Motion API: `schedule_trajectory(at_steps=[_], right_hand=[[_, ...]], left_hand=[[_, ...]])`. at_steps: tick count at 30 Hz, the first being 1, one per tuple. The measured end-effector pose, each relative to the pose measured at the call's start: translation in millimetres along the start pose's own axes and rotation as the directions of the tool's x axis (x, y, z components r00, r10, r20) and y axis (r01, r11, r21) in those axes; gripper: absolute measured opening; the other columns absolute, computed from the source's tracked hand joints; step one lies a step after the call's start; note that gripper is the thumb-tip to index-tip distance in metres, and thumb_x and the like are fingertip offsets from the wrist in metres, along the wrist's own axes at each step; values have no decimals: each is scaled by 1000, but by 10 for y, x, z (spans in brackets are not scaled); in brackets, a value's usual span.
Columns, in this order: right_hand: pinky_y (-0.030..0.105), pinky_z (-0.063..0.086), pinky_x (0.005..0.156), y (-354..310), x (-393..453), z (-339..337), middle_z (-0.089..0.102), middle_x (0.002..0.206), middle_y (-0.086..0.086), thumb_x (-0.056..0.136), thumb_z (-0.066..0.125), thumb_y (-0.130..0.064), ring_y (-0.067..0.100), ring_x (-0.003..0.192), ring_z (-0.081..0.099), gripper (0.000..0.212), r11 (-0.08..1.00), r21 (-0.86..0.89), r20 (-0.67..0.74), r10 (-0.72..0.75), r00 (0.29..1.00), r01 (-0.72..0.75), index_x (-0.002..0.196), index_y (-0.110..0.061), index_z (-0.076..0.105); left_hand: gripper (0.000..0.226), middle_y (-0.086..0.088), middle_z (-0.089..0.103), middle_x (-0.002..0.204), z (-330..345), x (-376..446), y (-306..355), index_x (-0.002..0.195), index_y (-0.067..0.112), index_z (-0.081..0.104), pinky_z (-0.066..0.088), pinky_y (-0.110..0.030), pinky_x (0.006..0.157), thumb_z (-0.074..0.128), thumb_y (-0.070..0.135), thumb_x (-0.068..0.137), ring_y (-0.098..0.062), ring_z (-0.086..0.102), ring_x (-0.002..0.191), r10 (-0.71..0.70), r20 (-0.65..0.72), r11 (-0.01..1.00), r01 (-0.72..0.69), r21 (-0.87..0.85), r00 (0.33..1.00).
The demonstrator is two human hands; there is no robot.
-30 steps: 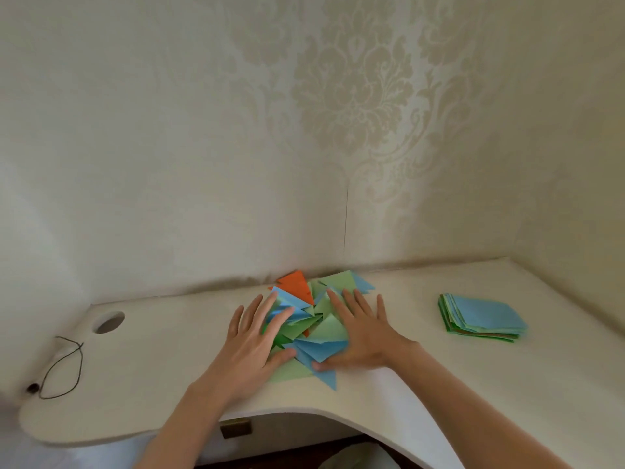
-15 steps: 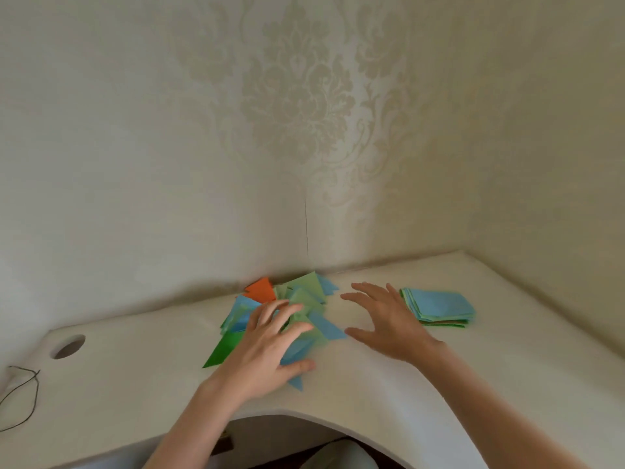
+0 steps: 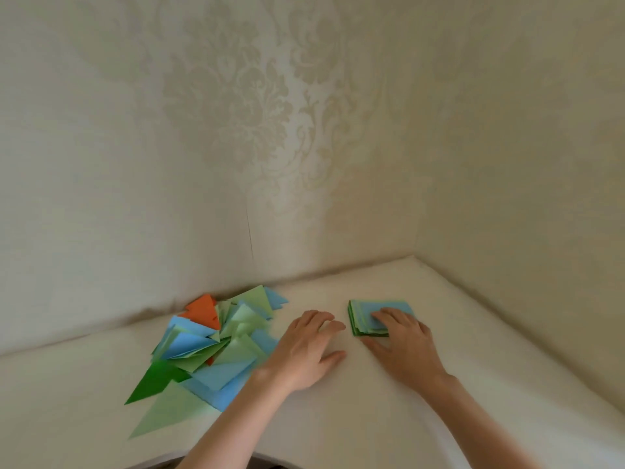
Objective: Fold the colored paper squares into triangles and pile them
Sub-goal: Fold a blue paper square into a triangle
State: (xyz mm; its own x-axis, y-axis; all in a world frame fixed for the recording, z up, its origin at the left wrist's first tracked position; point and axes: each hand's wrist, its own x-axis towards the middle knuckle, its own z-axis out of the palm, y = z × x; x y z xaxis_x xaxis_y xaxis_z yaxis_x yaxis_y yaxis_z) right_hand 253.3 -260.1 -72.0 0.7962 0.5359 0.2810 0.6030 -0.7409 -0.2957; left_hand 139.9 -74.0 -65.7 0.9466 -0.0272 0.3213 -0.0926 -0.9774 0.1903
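Observation:
A loose pile of folded paper triangles (image 3: pixel 216 350), blue, light green, dark green and one orange, lies on the white desk at centre left. A neat stack of flat paper squares (image 3: pixel 367 316), blue on top and green below, sits to its right. My right hand (image 3: pixel 402 346) rests on the near right part of the stack, fingertips on the top blue sheet. My left hand (image 3: pixel 304 350) hovers palm down between pile and stack, fingers apart and holding nothing, its wrist over the pile's right edge.
The white desk (image 3: pixel 372 418) fits into a corner of patterned wallpaper walls, which meet the desk just behind the papers and along the right side. The desk's curved front edge runs along the bottom of the view.
My right hand has moved right from the triangle pile onto the stack of squares. My left hand has left the pile and shifted right. The camera has turned to the right.

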Motion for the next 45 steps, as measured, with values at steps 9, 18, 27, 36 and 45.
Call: schedule_trajectory(at_steps=[9,18,27,36,45], right_hand=[[36,34,102,272,163,-18,61,123,-14,80,68,-51,11,117,55,39,998,21,-77,-59,995,61,114,-33,68],[33,54,70,713,141,-131,73,88,-10,69,85,-23,15,81,70,14,991,-105,-199,-107,974,88,79,-29,77],[34,49,69,620,134,-261,72,90,-5,72,82,-14,23,81,67,11,997,-47,-429,-81,900,67,75,-23,77],[25,32,64,-56,-66,-81,62,77,-12,79,67,-29,16,69,54,9,953,-56,-467,-288,836,298,80,-27,75],[29,46,63,-132,-285,184,59,82,-14,87,51,-42,13,75,57,27,960,149,-209,-205,956,238,89,-29,74]], left_hand=[[47,8,48,132,308,406,220,129,24,48,28,-25,104,35,51,92,-14,38,125,-17,13,997,18,-74,1000],[45,7,47,134,433,724,542,132,24,42,25,-29,106,38,48,94,-15,31,129,24,75,993,-15,-113,997],[39,13,44,136,344,499,422,133,28,43,21,-20,107,44,43,97,-8,30,131,-43,-30,983,37,-179,999],[39,7,48,126,250,105,331,131,20,44,28,-11,96,52,21,93,-11,42,118,-231,-150,932,174,-319,961],[32,13,51,111,255,-59,278,115,19,52,34,-13,93,51,4,86,-7,47,107,-211,-148,906,136,-401,966]])
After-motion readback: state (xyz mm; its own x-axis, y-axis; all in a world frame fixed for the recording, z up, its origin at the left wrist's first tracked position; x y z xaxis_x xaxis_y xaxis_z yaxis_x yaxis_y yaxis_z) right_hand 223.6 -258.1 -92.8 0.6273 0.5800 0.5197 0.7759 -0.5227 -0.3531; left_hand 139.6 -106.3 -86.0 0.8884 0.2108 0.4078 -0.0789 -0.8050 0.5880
